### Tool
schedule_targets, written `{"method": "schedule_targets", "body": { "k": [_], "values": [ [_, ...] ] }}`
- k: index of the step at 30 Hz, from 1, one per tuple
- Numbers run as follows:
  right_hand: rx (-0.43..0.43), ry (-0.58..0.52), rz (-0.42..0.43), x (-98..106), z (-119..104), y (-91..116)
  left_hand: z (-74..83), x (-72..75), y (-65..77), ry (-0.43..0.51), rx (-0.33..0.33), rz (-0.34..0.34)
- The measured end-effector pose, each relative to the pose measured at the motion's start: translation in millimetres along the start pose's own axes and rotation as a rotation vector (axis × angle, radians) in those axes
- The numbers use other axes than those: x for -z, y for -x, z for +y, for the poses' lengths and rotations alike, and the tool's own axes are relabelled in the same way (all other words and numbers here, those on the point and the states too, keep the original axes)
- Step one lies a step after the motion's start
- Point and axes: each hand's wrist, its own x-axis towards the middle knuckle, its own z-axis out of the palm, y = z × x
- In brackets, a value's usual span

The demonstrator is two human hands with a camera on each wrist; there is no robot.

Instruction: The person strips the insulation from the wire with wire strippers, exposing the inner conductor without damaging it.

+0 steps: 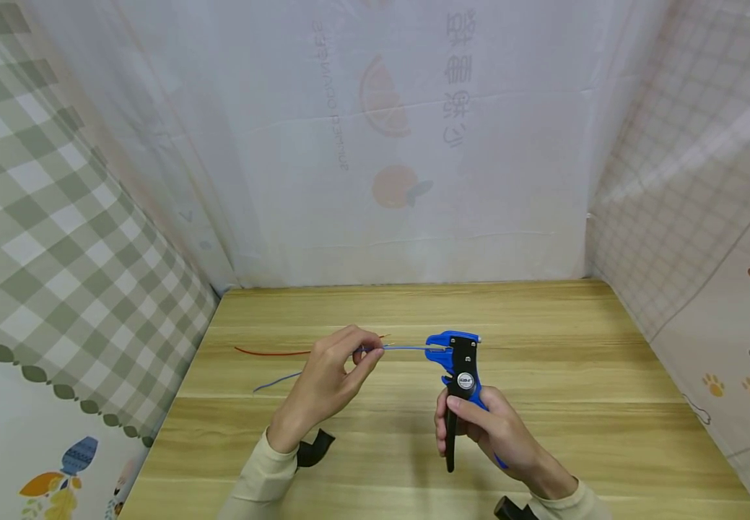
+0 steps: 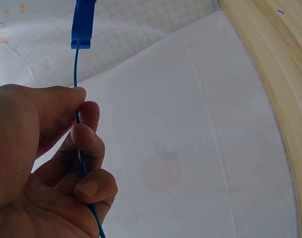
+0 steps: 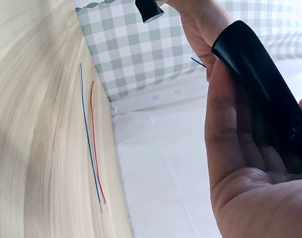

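My left hand pinches a thin blue wire between thumb and fingertips. In the left wrist view the wire runs down across the palm. Its far end enters the nose of a blue and black wire stripper, which my right hand grips upright by its handles. The black handle fills much of the right wrist view, where fingers are wrapped beside it. On the table behind my left hand lie a red wire and another blue wire, side by side, with bare ends.
A wood-grain table lies under both hands. White printed sheeting hangs behind it, with checked cloth on the left. A tiny blue scrap lies on the table. Black wrist pieces sit at both cuffs.
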Motion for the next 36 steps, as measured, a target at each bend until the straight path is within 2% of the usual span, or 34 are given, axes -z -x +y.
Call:
{"method": "schedule_targets", "body": {
  "k": [15,24,36],
  "values": [
    [-0.021,0.0,0.005,1.8,1.9,-0.7,-1.1,-1.7,0.1,0.008,-0.024,0.003],
    [0.034,-0.015,-0.008,3.3,5.7,-0.3,-1.4,-2.6,0.5,0.012,-0.031,0.005],
    [0.049,0.034,0.051,2.8,9.5,1.2,-1.8,-3.9,1.1,0.015,-0.025,-0.001]
  ]
}}
